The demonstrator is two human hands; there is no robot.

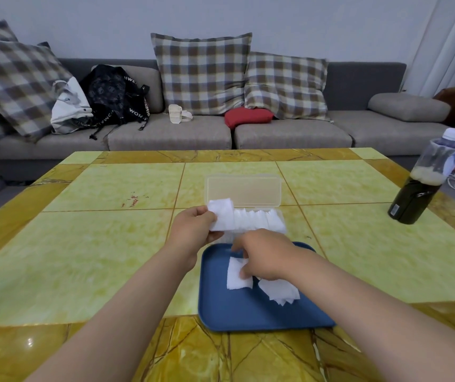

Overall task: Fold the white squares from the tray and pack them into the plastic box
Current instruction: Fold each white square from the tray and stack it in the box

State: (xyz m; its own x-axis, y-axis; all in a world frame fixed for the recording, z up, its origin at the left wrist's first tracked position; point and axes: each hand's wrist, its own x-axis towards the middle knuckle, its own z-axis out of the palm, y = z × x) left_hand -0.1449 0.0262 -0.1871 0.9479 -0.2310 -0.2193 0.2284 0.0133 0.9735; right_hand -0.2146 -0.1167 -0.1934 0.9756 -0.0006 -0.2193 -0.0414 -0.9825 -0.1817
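1. Your L hand [193,227] pinches a folded square [222,217] at the 9 o'clock end of the plastic box [244,193]; the box looks nearly full.
2. Your R hand [264,257] grips another square [238,275] on the tray [248,312], 6 o'clock of the box; small pile [281,292] unfolded.

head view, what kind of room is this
Most likely a home living room: a grey sofa with plaid cushions, a backpack left on it, and a tiled table in front.

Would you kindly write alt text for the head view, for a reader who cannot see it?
A person's left hand holds a white square at the open plastic box, while the right hand pinches a second square on the blue tray.
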